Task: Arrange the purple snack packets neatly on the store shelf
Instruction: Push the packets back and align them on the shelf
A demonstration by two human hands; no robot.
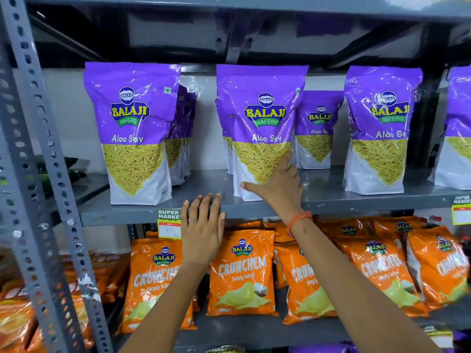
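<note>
Purple Aloo Sev packets stand upright in rows on the grey shelf. The left front packet has more behind it. My right hand lies spread against the lower right part of the middle front packet, thumb across its white base. A smaller-looking packet stands farther back, to its right. Another front packet stands at the right, and one more is cut off by the frame edge. My left hand rests flat, fingers apart, on the shelf's front lip, holding nothing.
Orange Crunchem packets fill the shelf below. A yellow price tag hangs on the shelf lip beside my left hand. A perforated grey upright frames the left side. The shelf above closes in overhead.
</note>
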